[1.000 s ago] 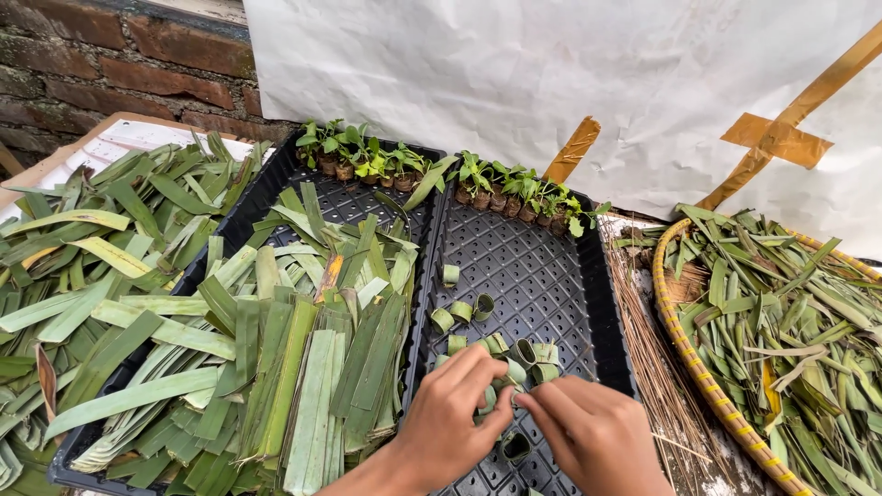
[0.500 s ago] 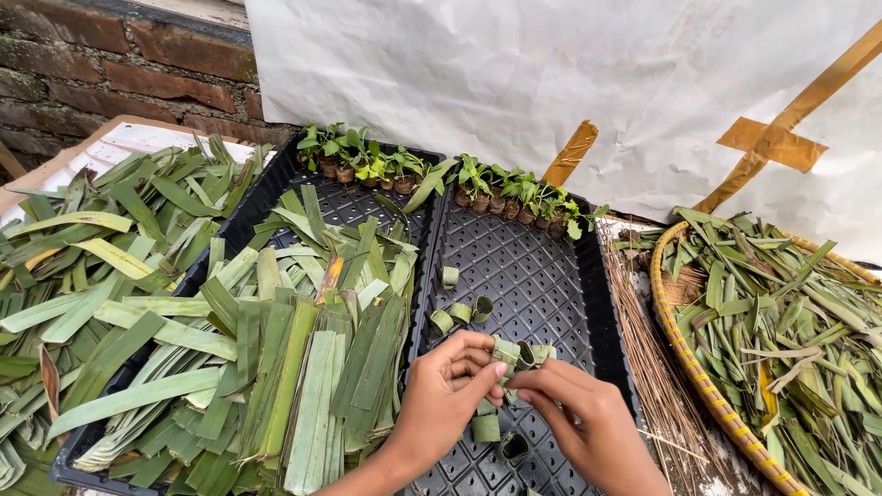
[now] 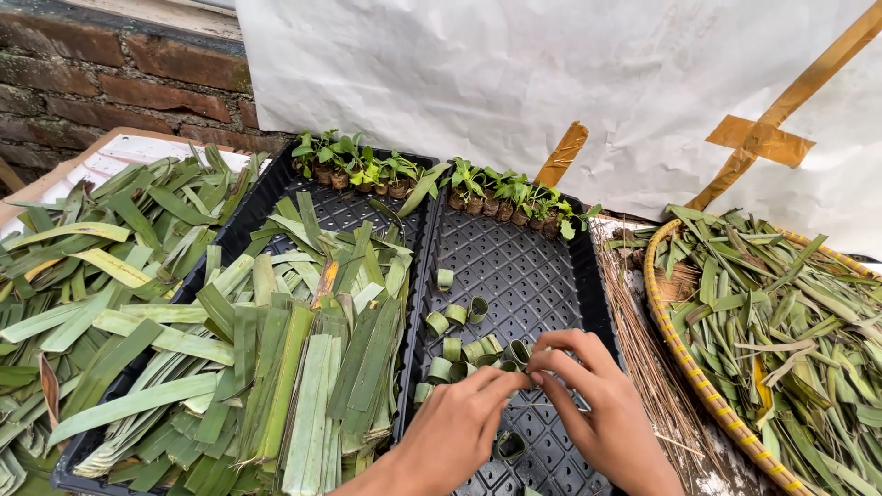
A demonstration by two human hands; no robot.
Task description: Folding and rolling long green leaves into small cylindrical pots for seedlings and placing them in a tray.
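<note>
1. Head view: left hand (image 3: 457,432) and right hand (image 3: 602,413), fingertips pinched together over a small green rolled-leaf ring (image 3: 520,353).
2. The ring lies near centre in the black perforated plastic tray (image 3: 524,266).
3. Left: flat green leaf strips (image 3: 303,367).

Two black trays (image 3: 588,276), one woven basket (image 3: 680,367), two hands (image 3: 459,427), roughly ten leaf rings (image 3: 445,278).

Two trays (image 3: 588,303) side by side in the middle; cut leaf strips (image 3: 303,367) piled in the left one, leaf rings (image 3: 457,344) scattered in the right one; seedlings (image 3: 432,179) lined along the back edges; basket (image 3: 671,358) of leaves at right; brick wall (image 3: 119,83) behind.
</note>
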